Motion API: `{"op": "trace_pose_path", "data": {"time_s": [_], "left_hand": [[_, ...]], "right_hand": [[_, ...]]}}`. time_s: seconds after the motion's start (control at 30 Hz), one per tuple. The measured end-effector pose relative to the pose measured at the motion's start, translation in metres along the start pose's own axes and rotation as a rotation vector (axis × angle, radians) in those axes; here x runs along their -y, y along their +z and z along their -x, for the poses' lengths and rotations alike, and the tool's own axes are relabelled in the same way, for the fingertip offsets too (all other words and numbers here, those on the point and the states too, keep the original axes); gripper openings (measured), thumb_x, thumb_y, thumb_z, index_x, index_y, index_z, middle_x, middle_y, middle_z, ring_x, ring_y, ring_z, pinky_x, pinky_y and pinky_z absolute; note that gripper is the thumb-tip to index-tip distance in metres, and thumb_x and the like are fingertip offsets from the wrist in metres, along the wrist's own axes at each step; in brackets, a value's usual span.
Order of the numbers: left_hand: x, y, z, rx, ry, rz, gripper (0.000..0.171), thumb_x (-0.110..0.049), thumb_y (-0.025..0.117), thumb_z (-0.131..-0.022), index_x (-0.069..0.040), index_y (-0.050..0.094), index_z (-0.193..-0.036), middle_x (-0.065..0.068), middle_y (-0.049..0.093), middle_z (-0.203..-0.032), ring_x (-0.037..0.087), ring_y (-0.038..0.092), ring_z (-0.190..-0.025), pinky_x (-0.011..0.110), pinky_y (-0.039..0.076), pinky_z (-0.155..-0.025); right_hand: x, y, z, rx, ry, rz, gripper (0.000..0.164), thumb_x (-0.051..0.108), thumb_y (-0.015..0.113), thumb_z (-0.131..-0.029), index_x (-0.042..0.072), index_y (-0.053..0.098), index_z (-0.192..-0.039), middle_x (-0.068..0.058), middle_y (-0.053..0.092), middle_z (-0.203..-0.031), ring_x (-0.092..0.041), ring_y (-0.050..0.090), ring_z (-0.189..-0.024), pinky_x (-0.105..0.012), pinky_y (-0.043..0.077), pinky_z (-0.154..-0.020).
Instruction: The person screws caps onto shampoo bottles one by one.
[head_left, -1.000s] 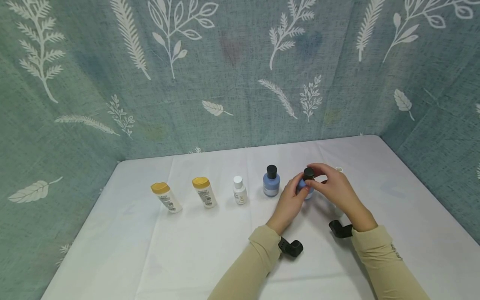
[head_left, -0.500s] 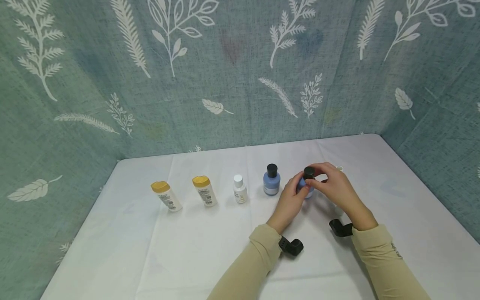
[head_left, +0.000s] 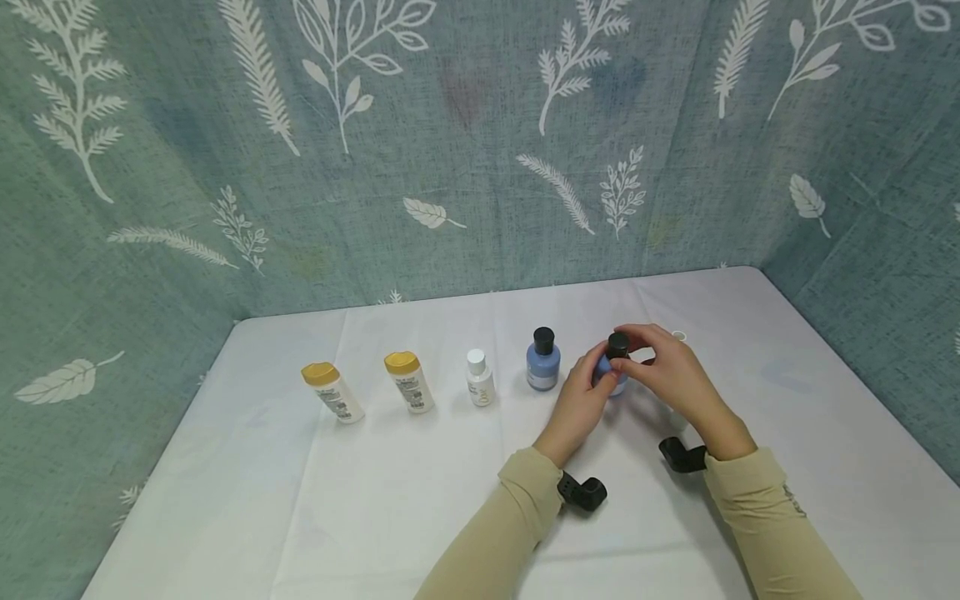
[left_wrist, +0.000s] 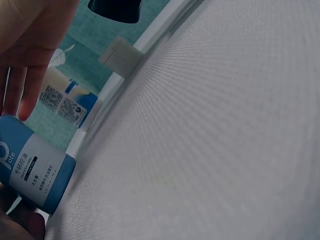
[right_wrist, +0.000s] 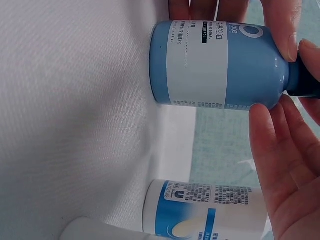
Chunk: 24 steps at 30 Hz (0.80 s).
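Note:
In the head view, my left hand (head_left: pixel 581 400) grips the body of a blue bottle (right_wrist: pixel 210 65) on the right part of the table. Thumb and fingers of my right hand (head_left: pixel 667 367) pinch its black cap (head_left: pixel 618 345). The bottle stands upright on the white cloth, its body mostly covered by the hands in the head view. Its pale printed label shows in both wrist views. In the right wrist view, the cap sits on the bottle's neck, partly hidden by fingers.
A second blue bottle (head_left: pixel 543 367) stands left of the hands. Farther left are a small white bottle (head_left: pixel 480 383) and two yellow-capped white bottles (head_left: pixel 409 390). Behind my right hand, a white-and-blue bottle (right_wrist: pixel 205 210) is largely hidden. Patterned green fabric (head_left: pixel 480 167) hangs behind the table.
Both hands stay on the blue bottle and its cap with hardly any visible movement. The head view shifts very slightly; the other bottles stay in place.

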<state>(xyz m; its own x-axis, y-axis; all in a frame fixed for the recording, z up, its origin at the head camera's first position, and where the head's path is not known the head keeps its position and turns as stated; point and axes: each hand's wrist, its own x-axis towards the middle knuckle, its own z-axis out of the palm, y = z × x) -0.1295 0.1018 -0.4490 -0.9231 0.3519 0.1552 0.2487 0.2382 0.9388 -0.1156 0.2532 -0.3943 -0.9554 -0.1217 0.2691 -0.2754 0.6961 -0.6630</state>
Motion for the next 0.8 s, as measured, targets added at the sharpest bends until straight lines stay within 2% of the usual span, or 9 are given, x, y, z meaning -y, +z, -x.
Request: {"op": "trace_pose_path", "data": {"time_s": [0.5,0.67,0.8], "left_hand": [[-0.0033,0.0019,0.0004,-0.006,-0.023,0.016,0.045,-0.032,0.047,-0.092,-0.031,0.036,-0.135,-0.007,0.042,-0.130,0.007,0.036,-0.119,0.032,0.031,-0.097],[-0.0031,0.0035,-0.0003,-0.021,-0.045,0.025,0.045,-0.028,0.048,-0.092,-0.029,0.036,-0.136,-0.007,0.042,-0.129,0.007,0.035,-0.120,0.030,0.031,-0.098],[-0.0036,0.0041,-0.0011,-0.064,-0.043,0.031,0.045,-0.026,0.050,-0.091,-0.029,0.038,-0.134,-0.005,0.044,-0.127,0.008,0.037,-0.118,0.030,0.032,-0.097]], "right_hand": [[-0.0013,-0.0004,0.0000,0.012,0.003,-0.004,0.050,0.027,0.066,-0.081,0.010,0.049,-0.126,-0.008,0.055,-0.111,-0.025,0.052,-0.100,-0.041,0.049,-0.073],[-0.0015,-0.0010,0.0002,0.017,-0.004,-0.017,0.053,0.028,0.066,-0.081,0.011,0.047,-0.127,-0.008,0.054,-0.112,-0.025,0.052,-0.102,-0.040,0.049,-0.073],[-0.0003,-0.0010,-0.0008,0.035,-0.016,-0.048,0.056,0.024,0.066,-0.080,0.011,0.044,-0.130,-0.009,0.052,-0.115,-0.026,0.051,-0.103,-0.039,0.049,-0.075]]}}
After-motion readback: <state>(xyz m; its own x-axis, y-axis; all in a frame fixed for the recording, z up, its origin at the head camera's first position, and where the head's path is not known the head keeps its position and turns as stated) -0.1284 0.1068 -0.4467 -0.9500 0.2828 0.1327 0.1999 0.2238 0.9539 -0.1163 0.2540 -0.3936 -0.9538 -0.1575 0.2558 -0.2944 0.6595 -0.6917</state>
